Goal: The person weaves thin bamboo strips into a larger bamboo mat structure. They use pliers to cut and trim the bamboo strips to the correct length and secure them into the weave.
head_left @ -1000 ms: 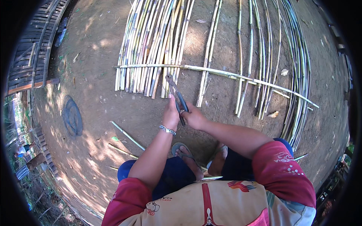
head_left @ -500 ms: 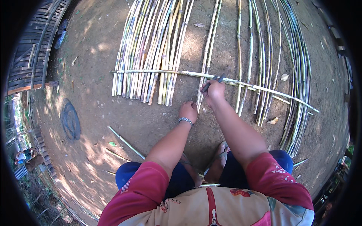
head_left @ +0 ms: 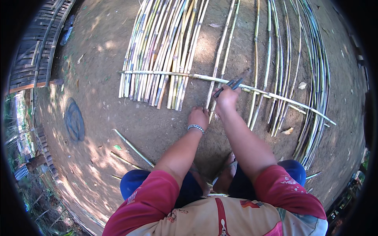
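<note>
My left hand (head_left: 198,118) is closed at the near end of a thin bamboo pole (head_left: 214,69), its fingertips partly hidden. My right hand (head_left: 227,99) grips dark-handled pliers (head_left: 235,82), whose jaws point away to the right, above the long cross pole (head_left: 165,73). That cross pole lies over the row of lengthwise poles near their close ends. A second thin pole (head_left: 226,55) runs just right of the first and passes by my right hand. I see no gap between the right fingers and the handles.
Many poles (head_left: 157,51) lie close together at the left, with a bent bundle (head_left: 321,67) far right. A dark wire coil (head_left: 74,120) lies on the bare soil. Short offcuts (head_left: 134,147) are by my left knee; a slatted bamboo structure (head_left: 29,55) stands at upper left.
The near ends of the two middle poles have spread apart, the left one with my left hand. The pliers have turned, showing more of their length. The whole view has shifted slightly.
</note>
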A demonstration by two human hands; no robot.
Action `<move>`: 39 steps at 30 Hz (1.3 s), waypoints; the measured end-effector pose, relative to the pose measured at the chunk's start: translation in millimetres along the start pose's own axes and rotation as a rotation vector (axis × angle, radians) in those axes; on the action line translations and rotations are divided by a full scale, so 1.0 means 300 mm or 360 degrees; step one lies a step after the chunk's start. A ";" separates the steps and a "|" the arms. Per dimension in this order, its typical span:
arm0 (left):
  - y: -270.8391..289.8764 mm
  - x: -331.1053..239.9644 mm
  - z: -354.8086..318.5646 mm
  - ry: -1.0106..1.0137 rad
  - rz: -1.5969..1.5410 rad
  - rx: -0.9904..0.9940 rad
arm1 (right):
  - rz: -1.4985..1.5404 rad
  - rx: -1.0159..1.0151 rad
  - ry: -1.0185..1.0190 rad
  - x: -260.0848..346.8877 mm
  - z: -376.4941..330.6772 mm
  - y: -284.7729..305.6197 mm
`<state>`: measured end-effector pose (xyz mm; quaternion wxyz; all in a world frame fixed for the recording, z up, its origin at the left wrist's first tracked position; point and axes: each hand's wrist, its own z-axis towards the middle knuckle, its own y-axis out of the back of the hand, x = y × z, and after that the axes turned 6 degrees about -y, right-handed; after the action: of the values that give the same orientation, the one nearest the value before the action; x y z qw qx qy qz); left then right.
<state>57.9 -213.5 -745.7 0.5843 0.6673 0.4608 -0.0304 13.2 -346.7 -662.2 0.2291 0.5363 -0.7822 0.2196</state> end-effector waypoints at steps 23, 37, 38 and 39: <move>0.138 0.025 0.028 0.0035 -0.0002 -0.0131 | -0.0387 0.0309 -0.0281 -0.006 0.069 0.043; 0.259 -0.009 0.136 0.0037 0.0793 0.0264 | -0.0206 0.0533 -0.0434 -0.041 0.007 0.006; 0.257 -0.010 0.140 0.0050 0.0791 0.0278 | -0.0295 0.0615 -0.0508 -0.045 0.003 0.001; 0.257 -0.011 0.145 0.0062 0.0789 0.0292 | -0.0384 0.0697 -0.0582 -0.046 0.002 -0.003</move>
<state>127.8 -242.3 -699.7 0.5021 0.8104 0.2898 0.0848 18.2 -337.2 -670.9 -0.0122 0.6924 -0.6752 0.2540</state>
